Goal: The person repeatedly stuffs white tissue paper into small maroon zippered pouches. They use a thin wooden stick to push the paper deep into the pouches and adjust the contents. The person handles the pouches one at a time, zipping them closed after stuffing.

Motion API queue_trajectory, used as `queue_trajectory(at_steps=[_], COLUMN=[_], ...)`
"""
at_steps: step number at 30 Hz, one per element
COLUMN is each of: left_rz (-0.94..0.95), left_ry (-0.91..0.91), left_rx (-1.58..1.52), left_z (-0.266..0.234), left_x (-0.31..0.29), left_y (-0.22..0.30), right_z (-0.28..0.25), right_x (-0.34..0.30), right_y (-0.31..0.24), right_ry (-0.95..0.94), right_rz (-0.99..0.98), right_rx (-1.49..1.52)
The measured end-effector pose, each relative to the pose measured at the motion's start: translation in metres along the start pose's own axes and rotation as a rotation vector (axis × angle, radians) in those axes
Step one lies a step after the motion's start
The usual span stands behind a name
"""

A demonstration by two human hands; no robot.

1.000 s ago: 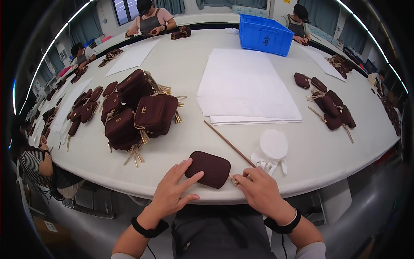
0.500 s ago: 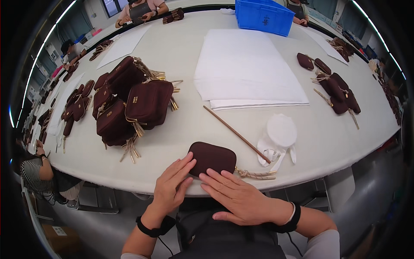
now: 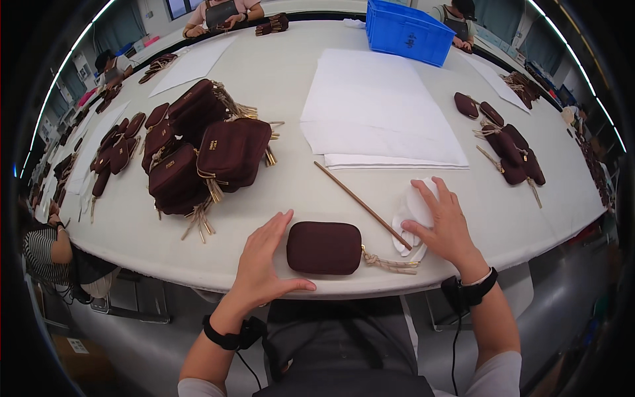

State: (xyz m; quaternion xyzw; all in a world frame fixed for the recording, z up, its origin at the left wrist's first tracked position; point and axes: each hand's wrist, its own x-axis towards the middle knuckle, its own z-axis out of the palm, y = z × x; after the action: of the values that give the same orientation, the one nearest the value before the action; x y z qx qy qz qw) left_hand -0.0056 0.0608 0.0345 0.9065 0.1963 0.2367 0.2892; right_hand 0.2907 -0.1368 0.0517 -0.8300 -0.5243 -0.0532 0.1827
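Observation:
A dark maroon zip pouch [image 3: 324, 248] lies flat at the table's near edge, and a knotted beige cord tassel [image 3: 391, 264] trails from its right end. Just left of the pouch is my left hand [image 3: 261, 264], fingers and thumb spread, with a gap at the pouch's side. Over to the right, my right hand [image 3: 450, 225] has its thumb and fingers around a round white bundle [image 3: 415, 206] with loose white strips; the hand hides its right part. A thin brown stick [image 3: 360, 204] lies slantwise, its near end by the strips.
Boxy maroon pouches [image 3: 231, 155] with tassels are heaped at left, with smaller pouches [image 3: 119, 152] beyond. More pouches [image 3: 519, 152] lie at right. White sheets [image 3: 380, 109] are stacked mid-table, near a blue crate [image 3: 410, 36]. Other people sit around the table.
My right hand has left the pouch and moved right to the white bundle. My left hand has come off the pouch and spread wider beside it.

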Motion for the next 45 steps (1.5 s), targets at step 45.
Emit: queue_trajectory(at_steps=[45], left_rz=[-0.188], left_ry=[0.057], left_rx=[-1.056], left_z=[0.031], left_x=[-0.024], left_y=[0.037], right_z=[0.016], right_x=[-0.082], right_y=[-0.101], right_ry=[-0.030], right_rz=[0.161], right_rx=[1.108])
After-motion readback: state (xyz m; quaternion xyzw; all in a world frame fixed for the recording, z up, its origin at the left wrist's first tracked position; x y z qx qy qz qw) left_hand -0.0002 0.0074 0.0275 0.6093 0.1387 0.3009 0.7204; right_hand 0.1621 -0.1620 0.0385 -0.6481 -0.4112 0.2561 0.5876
